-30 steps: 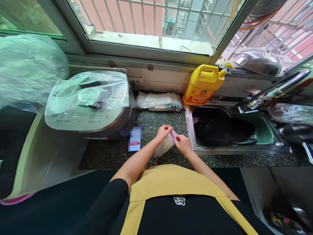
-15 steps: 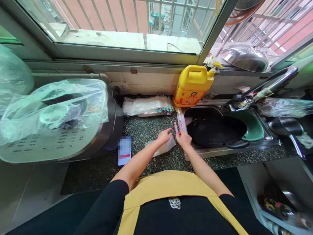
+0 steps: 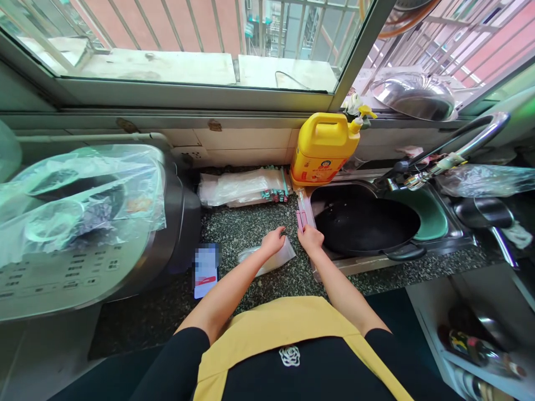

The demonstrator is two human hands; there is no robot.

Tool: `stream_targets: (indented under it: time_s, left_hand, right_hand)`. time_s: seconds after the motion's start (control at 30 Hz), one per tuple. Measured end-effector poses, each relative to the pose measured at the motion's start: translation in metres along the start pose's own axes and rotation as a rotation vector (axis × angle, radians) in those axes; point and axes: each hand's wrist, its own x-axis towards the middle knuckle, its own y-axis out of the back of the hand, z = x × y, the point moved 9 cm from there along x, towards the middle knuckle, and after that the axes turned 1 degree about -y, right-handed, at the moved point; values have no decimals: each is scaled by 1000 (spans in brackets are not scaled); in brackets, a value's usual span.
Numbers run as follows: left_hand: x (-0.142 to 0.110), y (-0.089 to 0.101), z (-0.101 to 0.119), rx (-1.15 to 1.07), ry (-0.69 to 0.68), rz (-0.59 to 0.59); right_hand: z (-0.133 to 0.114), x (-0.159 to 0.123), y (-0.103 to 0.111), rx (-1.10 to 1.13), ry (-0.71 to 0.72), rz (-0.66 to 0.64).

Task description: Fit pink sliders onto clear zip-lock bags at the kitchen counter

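My right hand (image 3: 311,238) is closed around slim pink strips (image 3: 301,219) that look like bag clips; their ends stick up past my fingers. It is by the near-left edge of the sink, over the counter. My left hand (image 3: 273,241) has its fingers curled in and thumb side up, and whatever they may hold is hidden. Beneath my left hand and forearm, a clear plastic bag with pale contents (image 3: 276,262) lies flat on the speckled counter (image 3: 246,224). A gap separates my hands.
Packs of clear bags (image 3: 244,186) lie along the wall beside a yellow pump jug (image 3: 321,150). At right, a black wok (image 3: 368,225) sits in the sink under the faucet (image 3: 443,161). A phone (image 3: 206,273) and a plastic-covered appliance (image 3: 125,278) are at left.
The pink strips were spread in a V and now stand side by side. My left fingers have curled in. The view has shifted slightly.
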Motion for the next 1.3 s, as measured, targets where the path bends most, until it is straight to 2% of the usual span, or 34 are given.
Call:
stream_targets:
  time_s: [0.23, 0.47, 0.57, 0.7, 0.77, 0.9, 1.07, 1.17, 1.3]
  left_hand:
    - [-5, 7, -5, -59, 20, 54]
    - [-19, 25, -6, -173, -21, 148]
    - [-28, 36, -6, -273, -41, 213]
    - [-44, 56, -8, -485, -66, 307]
    - [-54, 68, -10, -603, -76, 351]
    - [-78, 92, -14, -806, -89, 448]
    - [-107, 111, -17, -956, -130, 537]
    - [-121, 115, -20, -991, -160, 574]
    - [-134, 118, -25, -1012, -174, 624]
  right_hand:
    - [-2, 0, 2, -25, 9, -6]
    - [-4, -7, 13, 28, 23, 21]
    - [-2, -16, 19, 207, 20, 40]
    - [-5, -33, 18, 754, 58, -14]
    - [-11, -43, 17, 927, 98, -63]
    - [-26, -65, 19, 1041, 139, -162]
    - [-54, -93, 35, 1370, 152, -352]
    - [-71, -106, 52, 1453, 213, -390]
    - [-87, -118, 70, 1441, 302, -359]
